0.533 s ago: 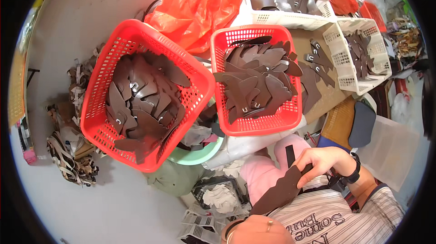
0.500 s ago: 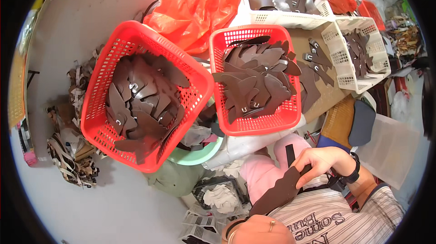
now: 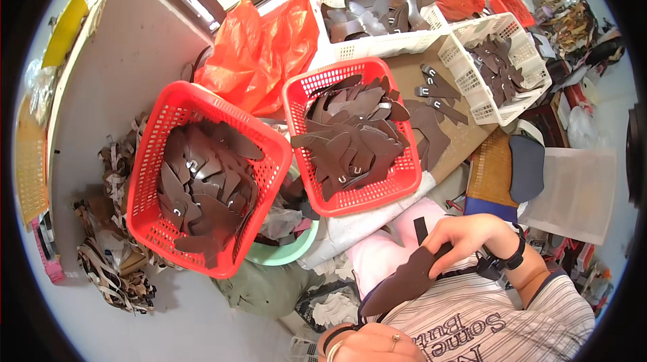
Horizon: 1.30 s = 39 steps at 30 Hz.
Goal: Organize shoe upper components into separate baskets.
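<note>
Firmly, the right hand [image 3: 467, 235] pinches a scalloped dark-brown piece [image 3: 402, 284].

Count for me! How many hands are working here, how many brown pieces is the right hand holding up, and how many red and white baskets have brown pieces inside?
Hands: 2
Held brown piece: 1
Red baskets: 2
White baskets: 2
Total: 7
</note>
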### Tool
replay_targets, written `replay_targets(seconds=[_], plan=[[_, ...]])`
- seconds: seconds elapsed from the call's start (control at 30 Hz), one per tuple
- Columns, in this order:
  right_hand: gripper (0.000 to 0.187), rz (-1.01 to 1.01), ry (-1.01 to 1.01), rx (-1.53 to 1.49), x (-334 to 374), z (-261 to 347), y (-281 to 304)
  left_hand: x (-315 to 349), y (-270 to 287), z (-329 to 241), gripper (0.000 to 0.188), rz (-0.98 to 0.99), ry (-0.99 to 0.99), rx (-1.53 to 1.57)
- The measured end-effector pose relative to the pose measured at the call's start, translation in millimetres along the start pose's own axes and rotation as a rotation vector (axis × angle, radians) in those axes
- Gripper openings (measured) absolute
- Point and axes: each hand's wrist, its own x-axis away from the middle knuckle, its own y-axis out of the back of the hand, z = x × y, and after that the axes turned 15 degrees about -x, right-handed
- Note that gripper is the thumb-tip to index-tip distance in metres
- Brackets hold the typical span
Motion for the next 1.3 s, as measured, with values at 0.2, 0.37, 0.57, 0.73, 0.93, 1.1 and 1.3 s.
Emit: replay_targets(seconds=[0.2,0.37,0.57,0.73,0.93,1.1,1.3], plan=[[0.014,-0.681,-0.042,-0.296,70,-2,41,-23,-1,-3,0.027,0.281,0.142,-0.177],[0.02,-0.944,0.056,-0.485,95,-56,136,-7,-18,22,0.006,0.251,0.544,-0.431],[0.026,-0.961,-0.051,-0.246,56,-115,272,46,-36,103,0.02,-0.239,1.193,-0.415],[0.033,-1.198,-0.132,0.1,59,-144,348,85,-49,191,0.026,-0.398,1.269,-0.503],[0.047,-1.06,0.389,0.627,87,-76,326,80,-80,237,0.025,-0.449,1.26,-0.568],[0.014,-1.191,0.476,0.631,189,-46,345,69,-66,304,0.027,-0.349,1.234,-0.594],[0.034,-1.309,-0.169,1.027,323,-125,443,13,-78,339,0.033,-0.122,1.256,-0.628]])
